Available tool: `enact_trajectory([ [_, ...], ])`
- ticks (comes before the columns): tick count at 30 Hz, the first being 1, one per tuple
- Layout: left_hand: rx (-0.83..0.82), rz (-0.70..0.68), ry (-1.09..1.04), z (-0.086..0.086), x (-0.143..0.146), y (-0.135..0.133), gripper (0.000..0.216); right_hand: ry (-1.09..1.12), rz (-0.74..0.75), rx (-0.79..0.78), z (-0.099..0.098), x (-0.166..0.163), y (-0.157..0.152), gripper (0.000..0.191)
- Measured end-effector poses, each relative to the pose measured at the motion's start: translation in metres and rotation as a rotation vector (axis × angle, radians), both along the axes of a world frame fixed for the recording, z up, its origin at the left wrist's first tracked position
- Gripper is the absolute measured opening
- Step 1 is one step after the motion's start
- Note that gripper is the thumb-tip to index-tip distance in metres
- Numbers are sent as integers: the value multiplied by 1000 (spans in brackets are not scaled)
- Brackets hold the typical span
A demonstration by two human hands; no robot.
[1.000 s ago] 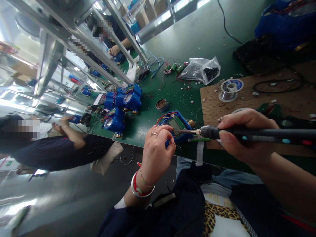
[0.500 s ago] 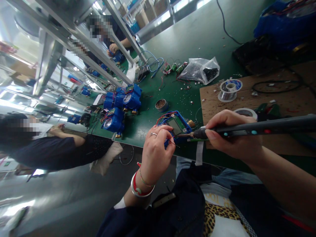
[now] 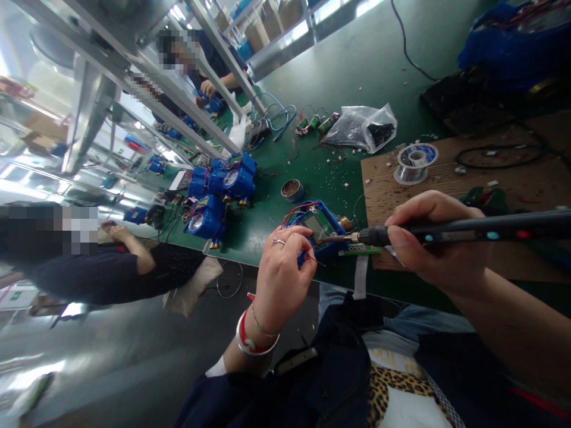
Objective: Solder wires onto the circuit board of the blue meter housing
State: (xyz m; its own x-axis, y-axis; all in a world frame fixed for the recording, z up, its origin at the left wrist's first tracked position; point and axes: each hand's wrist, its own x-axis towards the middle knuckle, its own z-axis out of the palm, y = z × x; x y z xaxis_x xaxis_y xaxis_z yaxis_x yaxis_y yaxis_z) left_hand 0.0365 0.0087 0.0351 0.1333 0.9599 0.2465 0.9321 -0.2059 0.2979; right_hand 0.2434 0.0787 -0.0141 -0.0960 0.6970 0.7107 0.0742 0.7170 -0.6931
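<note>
Two hands work at the near edge of the green surface (image 3: 339, 65). The right hand (image 3: 435, 244) is closed around a dark soldering iron (image 3: 464, 229), gripping it like a pen, with the metal tip reaching left onto the green circuit board of an opened blue meter unit (image 3: 317, 226). The left hand (image 3: 283, 276), a ring on one finger and red and white bands at the wrist, is pinched shut on a thin wire at the near side of that unit, touching its blue housing. Red and blue leads curl over the unit's far edge. Just beyond it stands a small round tin (image 3: 292, 189), and farther left a cluster of blue meter housings (image 3: 223, 190). To the right lies a wooden board (image 3: 446, 178) carrying a spool of solder wire (image 3: 416, 160), and behind that a clear plastic bag (image 3: 363, 126). At the left a person in dark clothing (image 3: 107, 270) sits at the surface, and another person (image 3: 209, 71) works at the far end behind the metal rack.
</note>
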Motion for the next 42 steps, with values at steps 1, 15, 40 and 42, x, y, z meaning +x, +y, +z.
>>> enact_trajectory([
  [1,-3,-2,2,0,0,0,12,-1,-1,2,0,0,0,8],
  [15,-28,6,30,4,1,2,10,-37,22,79,3,-3,4,11],
  [40,-25,7,29,6,3,3,10,-157,22,187,8,-4,0,11],
  [42,-27,4,29,6,3,3,10,-164,34,194,8,-4,0,13],
])
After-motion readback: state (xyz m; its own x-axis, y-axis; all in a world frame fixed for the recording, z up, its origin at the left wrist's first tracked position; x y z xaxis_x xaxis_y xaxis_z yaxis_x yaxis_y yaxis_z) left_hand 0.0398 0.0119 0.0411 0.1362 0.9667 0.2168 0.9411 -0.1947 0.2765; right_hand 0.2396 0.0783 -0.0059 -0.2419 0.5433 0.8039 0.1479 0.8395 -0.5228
